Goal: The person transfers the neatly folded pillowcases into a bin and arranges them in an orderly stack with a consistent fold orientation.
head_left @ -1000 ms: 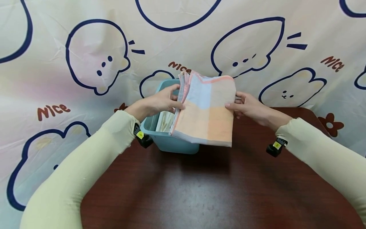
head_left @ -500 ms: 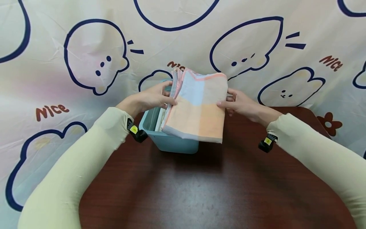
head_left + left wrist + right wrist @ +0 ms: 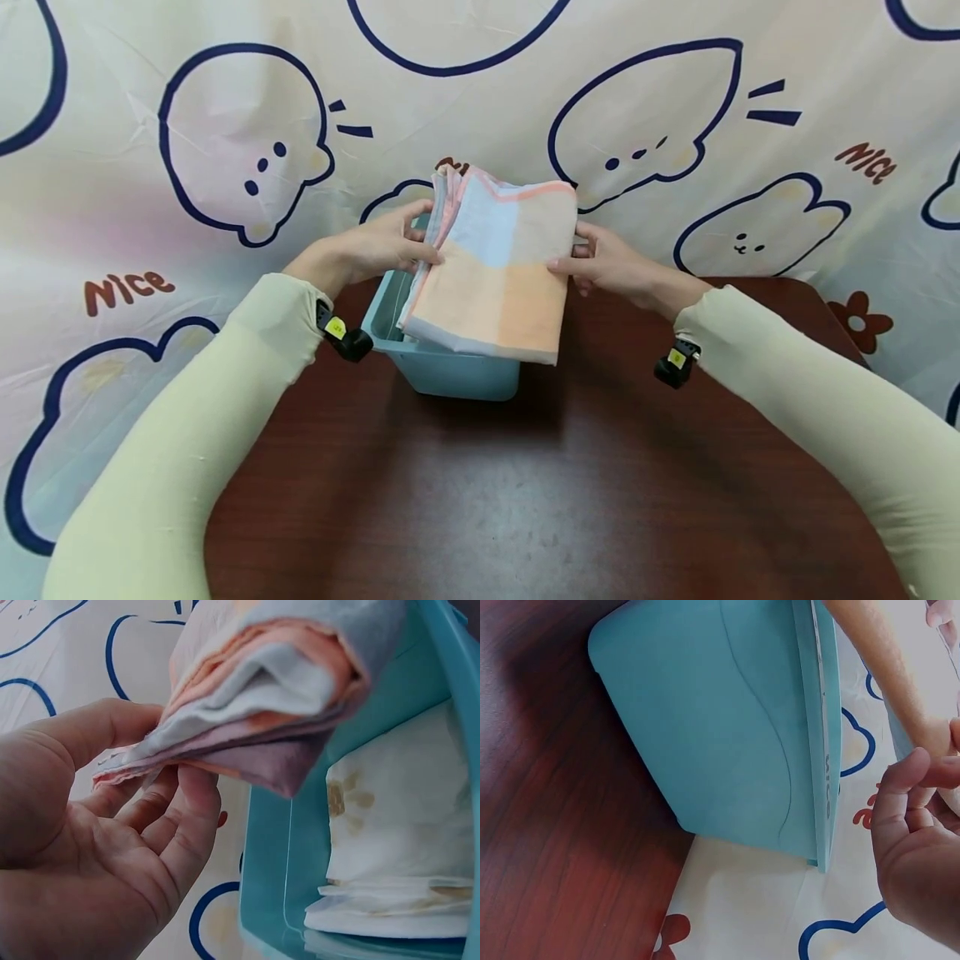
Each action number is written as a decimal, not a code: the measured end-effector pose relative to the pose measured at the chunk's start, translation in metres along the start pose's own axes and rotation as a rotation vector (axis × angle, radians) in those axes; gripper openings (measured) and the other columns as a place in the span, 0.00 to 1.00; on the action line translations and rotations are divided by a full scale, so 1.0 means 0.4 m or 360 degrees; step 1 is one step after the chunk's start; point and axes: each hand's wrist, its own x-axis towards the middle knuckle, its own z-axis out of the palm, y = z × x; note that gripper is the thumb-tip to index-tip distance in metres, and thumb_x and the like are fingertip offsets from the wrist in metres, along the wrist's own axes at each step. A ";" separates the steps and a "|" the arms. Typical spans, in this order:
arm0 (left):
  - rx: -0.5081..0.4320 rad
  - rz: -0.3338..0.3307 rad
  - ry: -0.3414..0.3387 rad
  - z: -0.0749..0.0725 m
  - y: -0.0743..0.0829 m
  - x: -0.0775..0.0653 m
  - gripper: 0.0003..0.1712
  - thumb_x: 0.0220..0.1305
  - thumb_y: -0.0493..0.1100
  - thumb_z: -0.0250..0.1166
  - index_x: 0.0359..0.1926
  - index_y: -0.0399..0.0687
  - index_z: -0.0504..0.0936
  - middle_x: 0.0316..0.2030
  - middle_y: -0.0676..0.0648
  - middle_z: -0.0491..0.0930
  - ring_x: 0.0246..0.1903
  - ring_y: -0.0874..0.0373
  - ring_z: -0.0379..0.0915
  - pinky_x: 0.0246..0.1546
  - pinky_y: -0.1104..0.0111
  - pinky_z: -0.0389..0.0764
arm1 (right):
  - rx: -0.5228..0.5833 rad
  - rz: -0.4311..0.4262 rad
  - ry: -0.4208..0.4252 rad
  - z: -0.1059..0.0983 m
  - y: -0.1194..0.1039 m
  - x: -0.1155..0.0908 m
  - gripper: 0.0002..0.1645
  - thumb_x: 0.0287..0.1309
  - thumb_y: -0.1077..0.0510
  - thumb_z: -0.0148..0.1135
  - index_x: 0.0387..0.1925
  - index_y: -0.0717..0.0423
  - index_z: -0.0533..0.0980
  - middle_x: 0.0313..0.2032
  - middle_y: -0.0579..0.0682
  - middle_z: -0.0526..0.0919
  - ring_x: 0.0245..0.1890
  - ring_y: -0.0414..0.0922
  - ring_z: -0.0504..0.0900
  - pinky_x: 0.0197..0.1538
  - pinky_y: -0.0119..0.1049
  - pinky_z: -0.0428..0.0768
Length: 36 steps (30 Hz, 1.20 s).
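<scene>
A folded checked cloth [image 3: 487, 271] in pale blue, beige and orange, trimmed with pink, is held up over a blue plastic bin [image 3: 461, 375]. My left hand [image 3: 371, 250] pinches its left edge, where several layers meet; the left wrist view shows thumb and fingers on either side of the layered cloth [image 3: 277, 712]. On the opposite edge my right hand [image 3: 615, 265] pinches it, thumb in front and fingers behind. Inside the bin, a white folded cloth [image 3: 401, 832] with brownish prints lies beneath, mostly hidden in the head view.
The bin stands on a dark reddish-brown table [image 3: 480, 500] near its back edge. Behind hangs a pale curtain [image 3: 450, 117] with blue cartoon outlines. The bin's side wall [image 3: 705, 727] fills much of the right wrist view.
Both hands have moved left and slightly up with the folded cloth, which now covers more of the bin's opening. The bin has stayed in place.
</scene>
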 end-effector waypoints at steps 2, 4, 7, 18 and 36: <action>0.0013 -0.0004 0.0001 -0.008 -0.002 -0.001 0.47 0.72 0.36 0.59 0.80 0.59 0.42 0.64 0.37 0.74 0.45 0.57 0.82 0.48 0.65 0.82 | 0.0005 -0.0009 -0.0003 0.006 -0.003 0.008 0.32 0.71 0.56 0.59 0.72 0.53 0.60 0.34 0.46 0.82 0.22 0.44 0.68 0.31 0.35 0.73; 0.0033 -0.0011 0.0007 -0.015 -0.005 0.000 0.46 0.72 0.36 0.58 0.80 0.59 0.41 0.65 0.36 0.73 0.47 0.56 0.81 0.51 0.64 0.82 | 0.0017 -0.0018 -0.0006 0.012 -0.005 0.016 0.32 0.71 0.56 0.59 0.71 0.53 0.60 0.34 0.46 0.82 0.22 0.43 0.69 0.30 0.35 0.74; 0.0058 -0.0025 0.0022 -0.025 -0.009 0.001 0.46 0.72 0.36 0.57 0.80 0.58 0.40 0.66 0.36 0.72 0.50 0.55 0.80 0.55 0.61 0.82 | 0.0037 -0.0028 -0.0011 0.022 -0.008 0.026 0.32 0.71 0.56 0.59 0.70 0.53 0.60 0.33 0.46 0.81 0.22 0.43 0.68 0.30 0.35 0.73; 0.0073 -0.0045 0.0115 -0.059 -0.016 -0.003 0.47 0.72 0.37 0.57 0.81 0.60 0.40 0.68 0.37 0.70 0.49 0.55 0.80 0.47 0.67 0.83 | 0.0106 -0.0038 -0.0001 0.048 -0.031 0.059 0.31 0.70 0.59 0.60 0.69 0.52 0.61 0.32 0.47 0.81 0.20 0.44 0.67 0.30 0.35 0.72; 0.0121 -0.0051 0.0178 -0.082 -0.019 -0.003 0.45 0.73 0.37 0.55 0.81 0.57 0.40 0.70 0.38 0.67 0.57 0.51 0.75 0.58 0.61 0.78 | 0.0084 -0.0012 0.0032 0.077 -0.057 0.102 0.29 0.71 0.60 0.59 0.68 0.51 0.61 0.23 0.46 0.74 0.18 0.43 0.64 0.27 0.34 0.68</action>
